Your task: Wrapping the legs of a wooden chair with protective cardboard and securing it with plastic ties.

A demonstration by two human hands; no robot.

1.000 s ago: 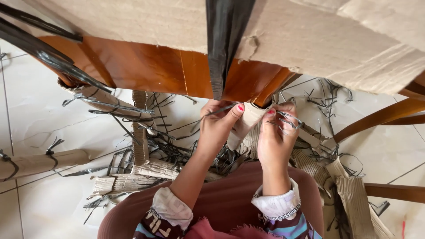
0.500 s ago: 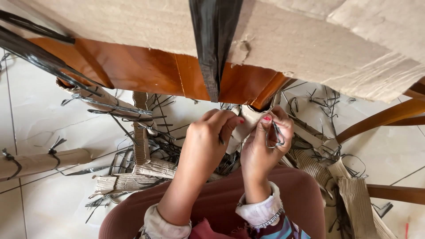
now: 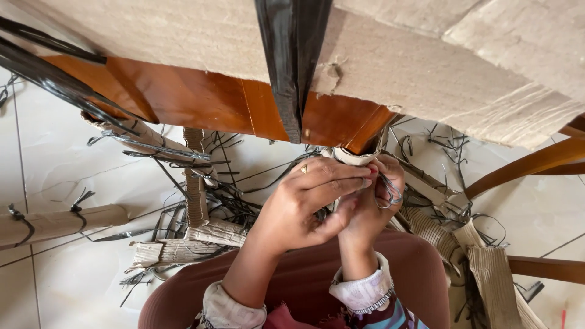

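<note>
Seen from above, the left hand (image 3: 304, 204) lies across the right hand (image 3: 375, 198), its fingers extended and pressed together against a pale rolled cardboard wrapping (image 3: 356, 157) just beneath the corner of a glossy brown wooden furniture piece (image 3: 213, 100). The right hand pinches a thin black plastic strip (image 3: 390, 192) looped beside that wrapping. Torn corrugated cardboard pieces (image 3: 201, 234) and black strip offcuts (image 3: 244, 204) litter the white tiled floor (image 3: 55, 170).
</note>
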